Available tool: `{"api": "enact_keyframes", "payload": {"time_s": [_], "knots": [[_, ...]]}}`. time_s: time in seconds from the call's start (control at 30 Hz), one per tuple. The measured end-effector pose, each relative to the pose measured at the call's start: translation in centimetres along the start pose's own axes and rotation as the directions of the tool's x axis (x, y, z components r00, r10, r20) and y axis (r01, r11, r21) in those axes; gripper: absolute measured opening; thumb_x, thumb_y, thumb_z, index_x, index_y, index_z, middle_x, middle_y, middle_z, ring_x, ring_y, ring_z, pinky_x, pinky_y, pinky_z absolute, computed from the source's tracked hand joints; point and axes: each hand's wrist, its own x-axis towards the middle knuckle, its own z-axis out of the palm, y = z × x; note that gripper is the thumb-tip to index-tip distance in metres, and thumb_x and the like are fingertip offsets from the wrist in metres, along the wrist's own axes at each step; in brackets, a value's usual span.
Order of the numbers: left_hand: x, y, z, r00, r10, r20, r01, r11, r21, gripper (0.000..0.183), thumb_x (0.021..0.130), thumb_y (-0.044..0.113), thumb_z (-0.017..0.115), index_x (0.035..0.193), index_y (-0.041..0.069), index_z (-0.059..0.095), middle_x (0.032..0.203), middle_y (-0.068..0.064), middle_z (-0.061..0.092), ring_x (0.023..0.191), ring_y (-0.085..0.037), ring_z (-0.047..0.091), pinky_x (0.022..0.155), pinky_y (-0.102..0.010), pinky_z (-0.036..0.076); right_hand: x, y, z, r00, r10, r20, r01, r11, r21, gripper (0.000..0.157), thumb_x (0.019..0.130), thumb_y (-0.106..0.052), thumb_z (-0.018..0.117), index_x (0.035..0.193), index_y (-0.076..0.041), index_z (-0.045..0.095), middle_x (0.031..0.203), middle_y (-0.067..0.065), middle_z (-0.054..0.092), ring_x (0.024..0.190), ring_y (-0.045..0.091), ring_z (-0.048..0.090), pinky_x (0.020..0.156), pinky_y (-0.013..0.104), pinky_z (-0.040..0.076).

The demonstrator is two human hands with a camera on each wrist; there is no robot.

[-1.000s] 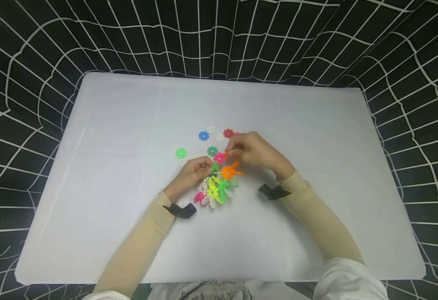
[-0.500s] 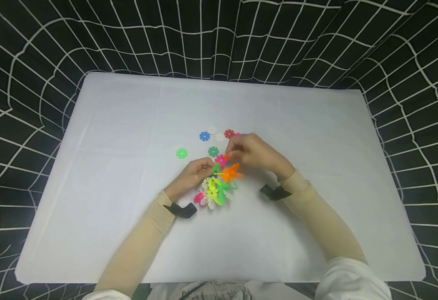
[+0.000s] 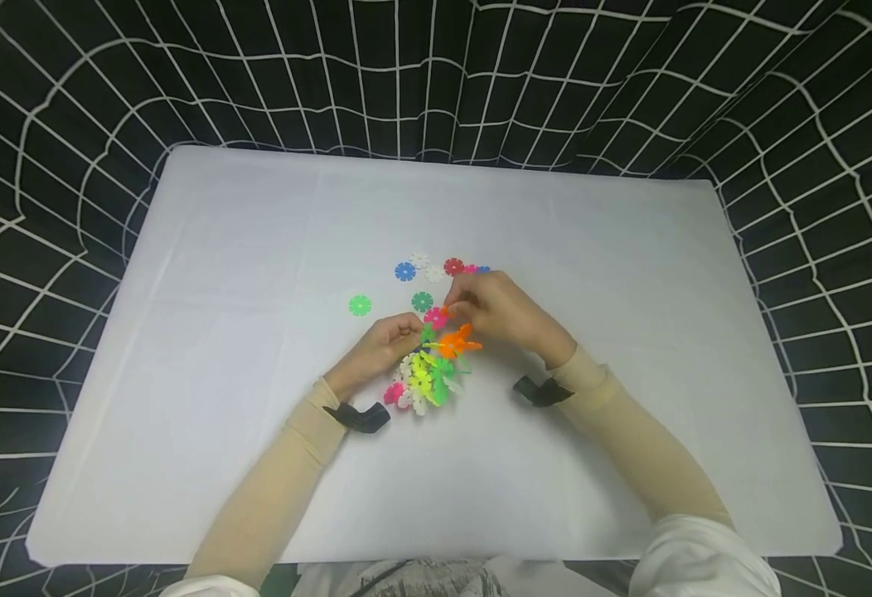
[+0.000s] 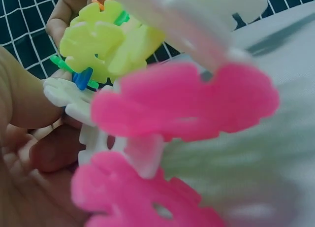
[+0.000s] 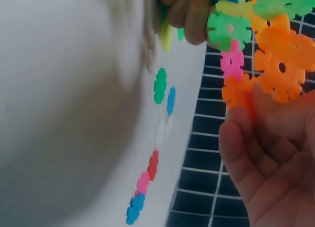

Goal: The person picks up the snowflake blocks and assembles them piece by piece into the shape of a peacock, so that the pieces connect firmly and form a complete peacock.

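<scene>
The step in hand appears to be joining slotted discs edge to edge; the left hand (image 3: 385, 344) has its fingers curled, pinching the disc cluster (image 3: 422, 381) just above the table (image 3: 593, 249), while the right hand (image 3: 499, 313) nips an orange disc (image 5: 238, 95) between thumb and fingertips, against the pink disc (image 5: 232, 64) that reaches out from a green disc (image 5: 229, 31); whether that last slot is fully seated I cannot tell. The next move seems to call for the left fingers to hold firm and the right to keep slot and slot crosswise, pressing without twisting the short chain loose; the head view shows the orange disc only as a speck at the fingertips, whereas the right wrist view lays it bare; that view also shows a loose blue disc (image 5: 135, 208) touching a pink one, which the right hand partly hides from the head; the left wrist view alone brings two bright pink discs (image 4: 184, 101) close up on the cluster's near side, blurred.
</scene>
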Motion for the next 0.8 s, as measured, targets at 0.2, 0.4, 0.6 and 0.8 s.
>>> {"api": "enact_keyframes", "payload": {"time_s": [0.2,0.4,0.6,0.8], "knots": [[0.0,0.0,0.0,1.000,-0.008,0.006,0.008,1.000,0.004,0.010,0.102,0.006,0.051,0.102,0.000,0.059,0.085,0.002,0.051,0.088,-0.015,0.049,0.080,-0.024,0.042,0.1,1.1,-0.1,0.999,-0.003,0.033,-0.001,0.994,0.108,0.004,0.091,-0.005,0.074,0.091,-0.007,0.070,0.090,0.003,0.074,0.082,0.019,0.062,0.072,0.029,0.056],[0.0,0.1,0.2,1.000,-0.004,0.019,0.004,1.000,0.009,0.009,0.101,0.005,0.051,0.102,0.000,0.058,0.084,0.002,0.051,0.085,-0.014,0.049,0.078,-0.023,0.041,0.2,1.3,0.1,0.999,0.006,0.034,-0.010,0.993,0.121,0.004,0.091,-0.007,0.074,0.092,-0.007,0.070,0.092,0.004,0.075,0.088,0.021,0.060,0.080,0.033,0.055],[0.0,0.3,0.1,0.999,-0.033,0.038,0.033,0.999,0.006,0.008,0.102,0.006,0.050,0.100,0.002,0.058,0.084,0.001,0.049,0.086,-0.015,0.047,0.077,-0.024,0.041,0.2,1.5,0.0,0.996,-0.077,0.047,0.070,0.988,0.135,0.009,0.091,0.000,0.071,0.089,-0.009,0.069,0.090,0.006,0.075,0.084,0.020,0.061,0.080,0.032,0.055],[-0.2,0.4,0.0,0.998,-0.011,0.057,0.010,1.000,0.027,0.008,0.101,0.006,0.050,0.097,0.005,0.056,0.081,0.002,0.048,0.084,-0.014,0.047,0.076,-0.025,0.040,0.4,1.4,-0.1,0.991,-0.114,0.067,0.102,0.983,0.152,0.010,0.092,0.002,0.069,0.089,-0.007,0.068,0.087,0.008,0.073,0.080,0.019,0.059,0.073,0.027,0.053]]}}
